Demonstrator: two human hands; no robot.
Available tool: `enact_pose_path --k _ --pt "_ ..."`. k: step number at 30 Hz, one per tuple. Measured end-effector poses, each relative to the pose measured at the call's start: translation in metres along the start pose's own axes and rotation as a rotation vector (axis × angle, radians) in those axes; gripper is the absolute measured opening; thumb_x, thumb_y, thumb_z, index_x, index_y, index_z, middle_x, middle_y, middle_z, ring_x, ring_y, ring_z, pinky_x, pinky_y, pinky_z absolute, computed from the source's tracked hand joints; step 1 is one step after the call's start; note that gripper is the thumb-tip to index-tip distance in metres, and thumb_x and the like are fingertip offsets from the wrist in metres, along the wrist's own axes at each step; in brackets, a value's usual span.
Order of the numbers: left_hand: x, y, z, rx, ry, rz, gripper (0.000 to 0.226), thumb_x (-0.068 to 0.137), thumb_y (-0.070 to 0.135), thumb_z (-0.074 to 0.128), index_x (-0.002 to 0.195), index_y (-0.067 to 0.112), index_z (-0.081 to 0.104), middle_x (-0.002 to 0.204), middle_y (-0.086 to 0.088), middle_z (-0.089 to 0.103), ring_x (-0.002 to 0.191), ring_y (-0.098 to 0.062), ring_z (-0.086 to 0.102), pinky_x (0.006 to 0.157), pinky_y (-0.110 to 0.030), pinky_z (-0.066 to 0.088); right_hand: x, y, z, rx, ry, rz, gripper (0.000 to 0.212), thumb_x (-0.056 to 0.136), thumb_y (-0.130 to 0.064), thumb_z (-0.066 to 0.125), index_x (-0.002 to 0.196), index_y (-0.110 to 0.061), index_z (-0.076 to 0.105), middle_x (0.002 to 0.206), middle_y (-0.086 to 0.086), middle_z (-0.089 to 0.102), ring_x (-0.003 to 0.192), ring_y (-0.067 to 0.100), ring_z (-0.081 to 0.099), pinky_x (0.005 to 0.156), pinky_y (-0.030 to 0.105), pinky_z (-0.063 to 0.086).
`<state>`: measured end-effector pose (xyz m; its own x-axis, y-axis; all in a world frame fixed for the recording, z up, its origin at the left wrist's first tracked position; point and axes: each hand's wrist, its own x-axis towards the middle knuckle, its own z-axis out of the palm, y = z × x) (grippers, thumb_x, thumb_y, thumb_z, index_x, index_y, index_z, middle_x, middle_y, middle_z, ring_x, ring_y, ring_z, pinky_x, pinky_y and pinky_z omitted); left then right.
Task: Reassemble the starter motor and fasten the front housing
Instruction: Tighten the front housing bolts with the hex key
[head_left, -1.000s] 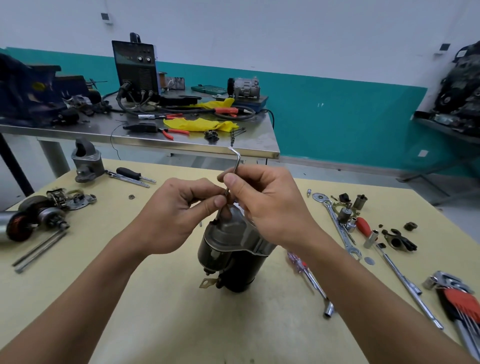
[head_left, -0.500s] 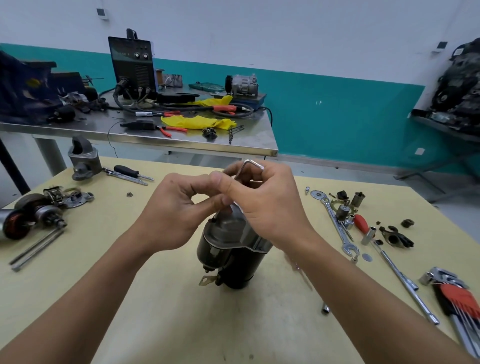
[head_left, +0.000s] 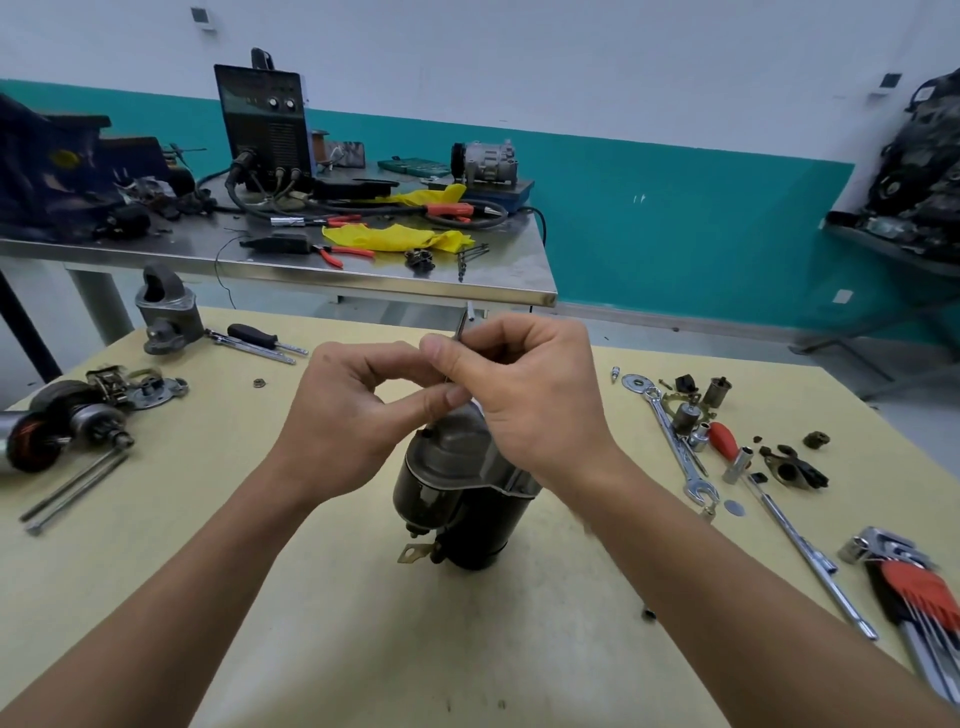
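Far left on the yellow table (head_left: 311, 649): armature (head_left: 67, 426) and two long bolts (head_left: 72, 493), lying loose, untouched. Left hand (head_left: 353, 415) curled, thumb and forefinger pinching the lower shank of the hex key (head_left: 462, 325) just above the grey housing (head_left: 447, 457). Starter motor (head_left: 457, 519) standing upright at mid-table under both hands. Right hand (head_left: 530, 395) pinching the key's upper part, tip poking above the fingers. Probably running down a housing screw: keep the key square in its socket, steady low with the left, twirl with the right, back off if binding, tighten only once seated. Further right, spanner (head_left: 670, 441) and hex key set (head_left: 914, 587) lying spare
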<state>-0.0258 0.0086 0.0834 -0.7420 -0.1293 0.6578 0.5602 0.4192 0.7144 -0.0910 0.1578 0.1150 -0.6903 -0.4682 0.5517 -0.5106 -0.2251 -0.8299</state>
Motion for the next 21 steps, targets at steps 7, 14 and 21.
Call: enact_pose_path --k 7,14,21 --pt "0.007 -0.001 0.002 0.018 -0.014 -0.002 0.031 0.083 0.028 0.076 0.081 -0.003 0.074 0.075 -0.012 0.074 0.076 -0.03 0.071 0.078 -0.044 0.057 0.001 -0.002 -0.007 -0.006 -0.037 0.08 0.011 0.081 -0.025 0.082 0.083 -0.018 0.074 0.066 0.004 0.067 0.061 0.01 0.066 0.059 0.029 0.059" --pt "0.005 -0.001 0.001 0.026 -0.098 -0.022 0.011 0.088 0.027 0.072 0.082 0.018 0.074 0.075 0.003 0.07 0.073 -0.016 0.065 0.073 -0.027 0.05 0.017 -0.027 -0.04 -0.448 -0.297 -0.181 0.013 0.094 -0.023 0.067 0.1 -0.015 0.075 0.07 -0.01 0.067 0.059 0.007 0.06 0.056 0.033 0.053" --pt "-0.006 -0.012 0.013 -0.045 0.051 -0.039 0.015 0.088 0.031 0.067 0.09 0.02 0.077 0.087 0.004 0.074 0.084 -0.015 0.067 0.076 -0.022 0.05 0.056 -0.084 -0.05 -1.046 -0.787 -0.131 0.036 0.094 -0.05 0.055 0.102 -0.021 0.076 0.078 -0.011 0.07 0.07 0.01 0.063 0.066 0.035 0.053"
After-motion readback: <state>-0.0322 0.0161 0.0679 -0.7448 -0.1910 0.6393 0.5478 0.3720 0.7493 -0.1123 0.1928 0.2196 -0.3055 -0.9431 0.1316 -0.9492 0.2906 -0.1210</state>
